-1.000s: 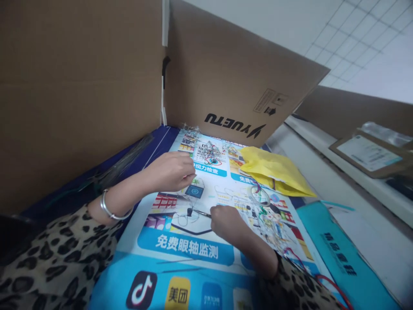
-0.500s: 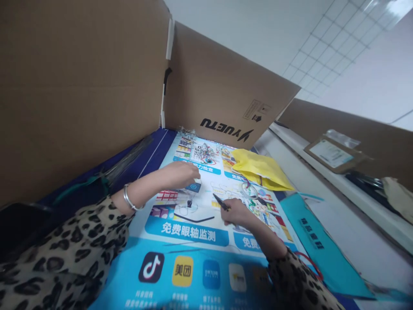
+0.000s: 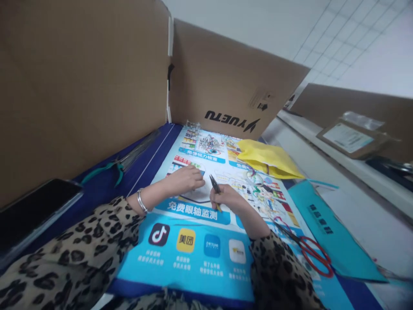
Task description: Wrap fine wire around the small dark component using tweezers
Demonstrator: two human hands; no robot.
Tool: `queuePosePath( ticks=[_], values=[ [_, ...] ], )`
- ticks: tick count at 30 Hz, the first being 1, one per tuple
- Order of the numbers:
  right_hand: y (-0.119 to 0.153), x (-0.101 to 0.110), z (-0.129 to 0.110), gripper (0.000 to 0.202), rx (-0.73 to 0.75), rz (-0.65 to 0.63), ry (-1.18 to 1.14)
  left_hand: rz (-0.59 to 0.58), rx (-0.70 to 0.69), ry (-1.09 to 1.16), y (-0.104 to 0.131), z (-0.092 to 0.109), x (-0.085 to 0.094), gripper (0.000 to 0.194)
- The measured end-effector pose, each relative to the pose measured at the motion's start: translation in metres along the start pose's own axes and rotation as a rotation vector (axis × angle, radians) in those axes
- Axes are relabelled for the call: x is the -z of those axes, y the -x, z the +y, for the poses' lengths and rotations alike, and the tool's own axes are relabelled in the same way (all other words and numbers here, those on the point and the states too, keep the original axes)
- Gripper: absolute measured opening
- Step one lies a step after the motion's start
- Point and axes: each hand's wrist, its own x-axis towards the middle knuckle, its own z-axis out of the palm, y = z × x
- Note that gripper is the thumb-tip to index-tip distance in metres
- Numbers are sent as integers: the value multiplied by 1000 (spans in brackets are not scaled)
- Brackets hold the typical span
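My right hand is closed around a small pair of pliers, its dark jaws pointing up and away from me. Just left of the jaws, my left hand is held low over the printed poster, palm down with the fingers curled together. Whatever sits in those left fingers is hidden or too fine to name. A small gap separates the left fingertips from the pliers. Beyond my right hand, thin wire pieces and small parts lie loosely on the poster.
Red-handled scissors lie by my right sleeve, beside a teal bag. A yellow bag rests further back. Left are a phone, a teal-handled tool and thin strands. Cardboard panels wall the back and left.
My two hands have come closer together. The pliers now point more upright, near my left fingertips. The view has shifted, bringing the scissors and phone more fully into sight.
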Motion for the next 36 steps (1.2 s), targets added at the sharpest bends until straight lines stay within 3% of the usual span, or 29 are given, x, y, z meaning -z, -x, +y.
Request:
queuePosePath(
  ticks=[3, 7, 16, 24, 36],
  values=[
    [2, -2, 5, 14, -18, 41, -1, -84, -49, -68, 3, 7, 1, 14],
    [4, -5, 6, 22, -52, 110, 35, -104, -48, -89, 6, 15, 0, 19],
    [7, -8, -3, 12, -16, 187, 251, -52, -19, -102, 7, 26, -1, 27],
    [3, -5, 1, 8, 19, 287, 429, -139, 16, -109, 5, 31, -3, 23],
    [-1, -11, 4, 8, -26, 409, 372, -217, 251, -29, 4, 38, -8, 11]
  ],
)
